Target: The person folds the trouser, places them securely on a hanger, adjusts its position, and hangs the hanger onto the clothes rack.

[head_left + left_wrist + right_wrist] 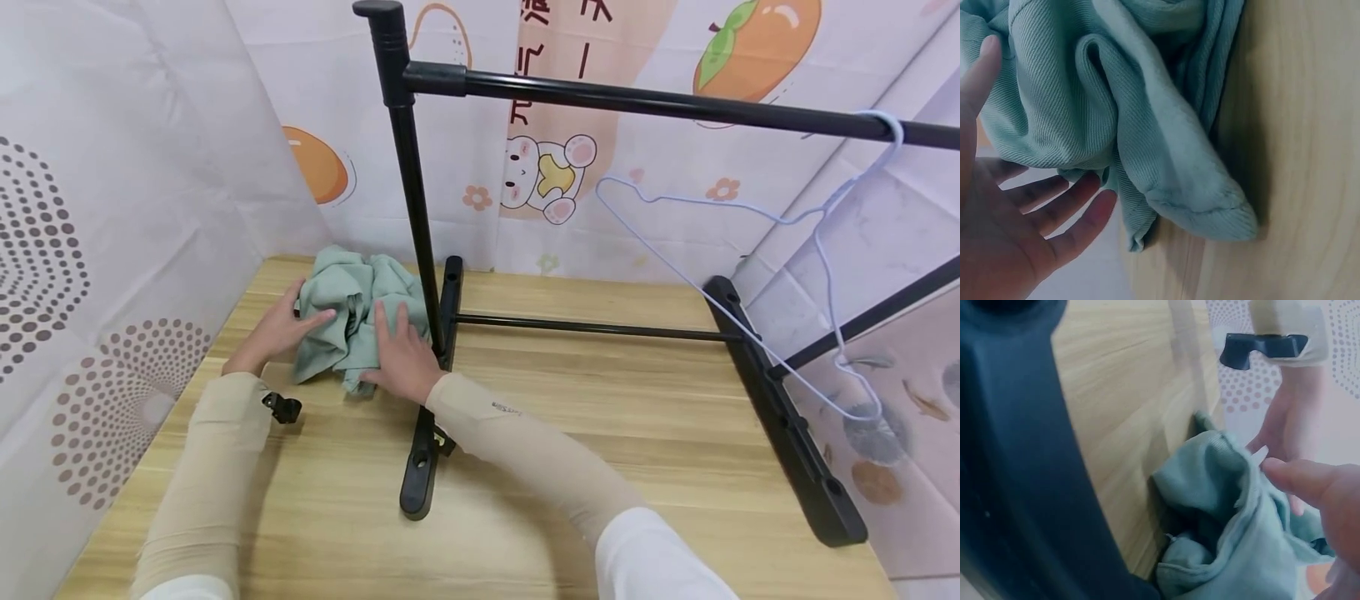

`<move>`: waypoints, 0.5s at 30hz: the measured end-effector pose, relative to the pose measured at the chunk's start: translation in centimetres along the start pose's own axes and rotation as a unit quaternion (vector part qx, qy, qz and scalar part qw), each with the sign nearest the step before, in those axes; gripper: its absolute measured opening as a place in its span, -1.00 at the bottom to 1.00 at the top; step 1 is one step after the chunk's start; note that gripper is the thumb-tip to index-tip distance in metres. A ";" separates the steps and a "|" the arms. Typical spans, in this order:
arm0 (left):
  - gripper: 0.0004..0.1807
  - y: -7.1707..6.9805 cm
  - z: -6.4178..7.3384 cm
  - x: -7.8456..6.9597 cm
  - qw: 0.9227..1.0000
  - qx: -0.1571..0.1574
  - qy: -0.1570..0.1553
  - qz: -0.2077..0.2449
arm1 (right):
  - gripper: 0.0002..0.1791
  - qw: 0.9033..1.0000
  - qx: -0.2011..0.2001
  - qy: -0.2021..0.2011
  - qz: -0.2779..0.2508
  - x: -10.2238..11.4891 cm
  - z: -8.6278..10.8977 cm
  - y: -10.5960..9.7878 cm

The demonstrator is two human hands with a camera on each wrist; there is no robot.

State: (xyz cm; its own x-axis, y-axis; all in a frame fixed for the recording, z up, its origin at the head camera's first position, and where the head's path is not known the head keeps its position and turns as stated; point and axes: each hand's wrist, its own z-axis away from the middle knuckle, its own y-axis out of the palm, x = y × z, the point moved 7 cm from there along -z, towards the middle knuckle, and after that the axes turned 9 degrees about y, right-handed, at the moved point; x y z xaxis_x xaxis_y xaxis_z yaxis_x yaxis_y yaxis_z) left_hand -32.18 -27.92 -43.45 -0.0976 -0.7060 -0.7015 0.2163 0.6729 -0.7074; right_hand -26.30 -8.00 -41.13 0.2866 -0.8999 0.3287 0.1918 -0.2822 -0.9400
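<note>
A crumpled sage-green garment (348,308) lies in a heap at the table's back left, beside the rack's upright. Twill weave and stitched hems show on the garment (1129,106) in the left wrist view. My left hand (277,329) is at the heap's left side, its fingers (1072,215) spread and loosely bent at the cloth's edge, thumb apart. From the right, my right hand (405,354) rests on the garment with fingers spread. Only its thumb side (1329,494) shows in the right wrist view, next to the garment (1254,544); the other fingers are hidden there.
A black clothes rack (416,208) stands on the wooden table (585,417), its left foot (420,475) beneath my right wrist. A light-blue hanger (697,200) hangs from the top bar (637,100) at the right. Printed curtains (112,167) close off the back and sides.
</note>
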 end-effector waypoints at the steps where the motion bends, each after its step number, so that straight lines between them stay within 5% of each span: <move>1: 0.17 0.0 0.0 -0.1 1.000 0.002 -0.001 0.001 | 0.20 1.000 0.000 0.002 -0.007 0.0 -0.2 0.0; 9: 0.06 0.2 -0.8 -0.1 0.999 0.016 0.020 0.026 | 0.27 0.997 0.007 0.045 -0.067 -0.4 -1.6 0.2; 15: 0.08 0.8 -1.3 0.2 0.999 0.026 0.004 0.034 | 0.34 0.992 0.034 0.095 -0.081 -0.7 -2.6 0.7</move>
State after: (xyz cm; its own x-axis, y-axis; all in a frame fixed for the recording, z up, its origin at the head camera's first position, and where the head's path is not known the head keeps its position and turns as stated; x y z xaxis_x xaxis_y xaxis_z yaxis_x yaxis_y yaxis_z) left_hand -33.31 -27.23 -44.26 -0.0885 -0.6575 -0.7482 0.2737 0.7062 -0.6530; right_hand -28.81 -8.44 -42.29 0.0672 -0.8930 0.4450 0.2847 -0.4104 -0.8664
